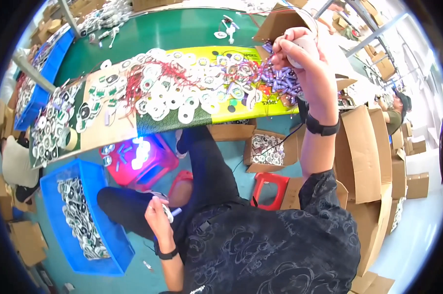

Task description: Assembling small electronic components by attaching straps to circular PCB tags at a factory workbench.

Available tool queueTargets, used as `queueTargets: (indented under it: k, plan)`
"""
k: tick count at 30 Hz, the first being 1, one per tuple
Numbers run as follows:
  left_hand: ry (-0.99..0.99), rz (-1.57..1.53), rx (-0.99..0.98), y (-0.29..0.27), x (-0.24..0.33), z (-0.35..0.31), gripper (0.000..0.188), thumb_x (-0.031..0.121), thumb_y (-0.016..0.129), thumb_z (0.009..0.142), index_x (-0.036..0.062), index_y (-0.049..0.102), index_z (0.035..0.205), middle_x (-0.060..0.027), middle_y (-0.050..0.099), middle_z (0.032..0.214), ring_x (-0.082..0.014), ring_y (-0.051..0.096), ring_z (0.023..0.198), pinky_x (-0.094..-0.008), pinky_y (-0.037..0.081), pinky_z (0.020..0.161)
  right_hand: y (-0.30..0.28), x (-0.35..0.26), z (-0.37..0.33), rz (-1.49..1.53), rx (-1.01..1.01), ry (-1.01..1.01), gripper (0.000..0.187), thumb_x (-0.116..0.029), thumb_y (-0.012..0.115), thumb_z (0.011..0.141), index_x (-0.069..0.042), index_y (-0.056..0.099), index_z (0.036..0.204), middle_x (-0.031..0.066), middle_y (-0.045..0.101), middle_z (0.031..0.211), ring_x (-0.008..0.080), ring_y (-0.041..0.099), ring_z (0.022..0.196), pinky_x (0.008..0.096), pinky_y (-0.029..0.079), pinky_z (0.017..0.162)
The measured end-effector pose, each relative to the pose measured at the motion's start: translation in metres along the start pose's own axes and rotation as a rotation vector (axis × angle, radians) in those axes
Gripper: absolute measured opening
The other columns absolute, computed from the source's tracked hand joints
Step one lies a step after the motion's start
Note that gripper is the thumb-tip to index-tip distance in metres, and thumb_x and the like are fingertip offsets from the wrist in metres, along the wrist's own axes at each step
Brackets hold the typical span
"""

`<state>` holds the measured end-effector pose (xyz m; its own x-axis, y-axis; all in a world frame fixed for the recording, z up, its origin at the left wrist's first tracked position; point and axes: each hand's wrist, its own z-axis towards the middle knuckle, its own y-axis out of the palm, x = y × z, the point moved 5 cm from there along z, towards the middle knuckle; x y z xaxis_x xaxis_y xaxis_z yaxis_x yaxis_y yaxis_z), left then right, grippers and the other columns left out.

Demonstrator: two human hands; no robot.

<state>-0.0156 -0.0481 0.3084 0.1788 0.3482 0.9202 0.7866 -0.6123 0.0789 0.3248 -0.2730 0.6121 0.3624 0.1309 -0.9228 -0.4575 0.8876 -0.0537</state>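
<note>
My left hand [157, 218] is low in front of my lap, its fingers closed around a small round white part [168, 214] with a lavender cylinder [176, 211] beside it. Raised over the table's right end, my right hand [307, 56] grips a white rounded part [296, 60] between thumb and fingers; the palm hides some of it. Beneath that hand lies a heap of purple cylinders [282, 81], like small batteries. Left of them spreads a pile of white round parts [170, 95] with tangled red wires [135, 81].
A blue bin [117, 247] of round parts stands on the floor at left. A red stool [157, 169] carries a bright bluish-white light and loose pieces. Cardboard boxes [361, 157] crowd the right side. Other people [18, 164] are at the left and right edges.
</note>
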Motion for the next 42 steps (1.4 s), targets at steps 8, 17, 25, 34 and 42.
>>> queueTargets:
  k: [8,17,25,34,42]
  plan:
    - [-0.145,0.066,-0.128,0.008,-0.016,0.008,0.034,0.032,0.049,0.105,0.0063,0.066,0.090,0.0042,0.054,0.065,-0.0031,0.048,0.054,-0.0197,0.033,0.047,0.018,0.042,0.073,-0.076,0.000,0.045,0.012,-0.010,0.065,0.092,-0.002,0.058,0.097,0.0084,0.067,0.090,0.0150,0.069,0.078,0.0269,0.057,0.073]
    - [-0.154,-0.074,-0.241,-0.011,-0.013,0.028,0.024,0.019,0.047,0.102,0.0026,0.064,0.104,0.0001,0.058,0.071,-0.0060,0.053,0.058,-0.0204,0.038,0.051,0.011,0.115,0.176,-0.163,0.149,0.152,0.008,-0.009,0.061,0.091,-0.002,0.058,0.093,0.0103,0.067,0.091,0.0183,0.069,0.078,0.0307,0.059,0.074]
    - [-0.194,-0.013,-0.198,-0.038,-0.004,0.036,0.019,0.012,0.049,0.098,0.0032,0.065,0.105,0.0006,0.059,0.075,-0.0059,0.053,0.062,-0.0202,0.039,0.052,0.015,0.153,0.229,-0.503,-0.066,0.275,0.015,-0.013,0.065,0.091,-0.002,0.058,0.099,0.0080,0.067,0.089,0.0164,0.069,0.076,0.0307,0.060,0.072]
    - [-0.257,-0.122,-0.154,-0.023,-0.007,0.051,0.019,0.011,0.051,0.098,0.0038,0.065,0.108,-0.0009,0.062,0.081,-0.0070,0.056,0.066,-0.0207,0.042,0.055,0.075,0.256,0.214,-0.577,-0.295,0.351,0.018,-0.014,0.067,0.084,-0.001,0.064,0.096,0.0074,0.069,0.082,0.0151,0.071,0.069,0.0291,0.059,0.064]
    - [-0.319,-0.113,-0.463,0.039,0.028,0.063,0.018,0.012,0.053,0.100,0.0027,0.054,0.116,-0.0185,0.069,0.102,-0.0244,0.072,0.083,-0.0244,0.049,0.053,0.048,0.202,0.191,-0.932,0.078,-0.003,0.047,-0.049,0.067,0.088,-0.003,0.063,0.095,0.0150,0.065,0.079,0.0282,0.067,0.077,0.0400,0.053,0.072]
